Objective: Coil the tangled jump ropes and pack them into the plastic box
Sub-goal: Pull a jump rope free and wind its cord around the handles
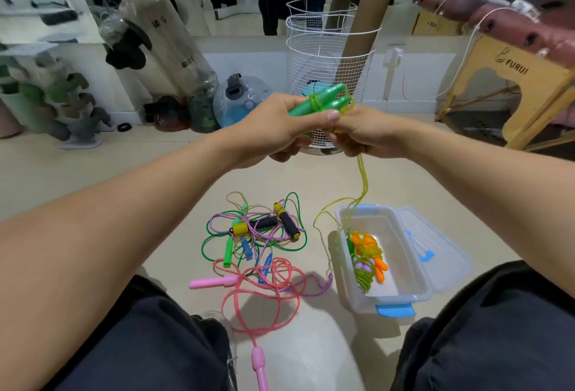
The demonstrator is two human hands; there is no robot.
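**Green handles in hand, yellow cord trailing to the box**

Head view: your left hand (273, 124) is curled tight round the two green handles (323, 101), held side by side with a few turns of yellow-green cord (362, 185) looped around them. Your right hand (365, 135) sits just beside it, fingers curled and pinching that same cord, which hangs down from your fist and trails over the rim of the plastic box (413, 266) on the floor. The box is open, its lid (441, 253) flipped out to the right with blue latches, and a coiled bundle with orange handles (371, 258) already lies inside. Left of the box there's the tangled pile (258, 232) – black foam grips with yellow caps, green, blue and purple cords. Nearer your knees lies the pink rope (264, 294), one handle by your left leg.

Readable writing: "FURUI" on the wooden table leg (516, 67) at right. The markings on the big clear bottles (174, 45) are too blurred to read.
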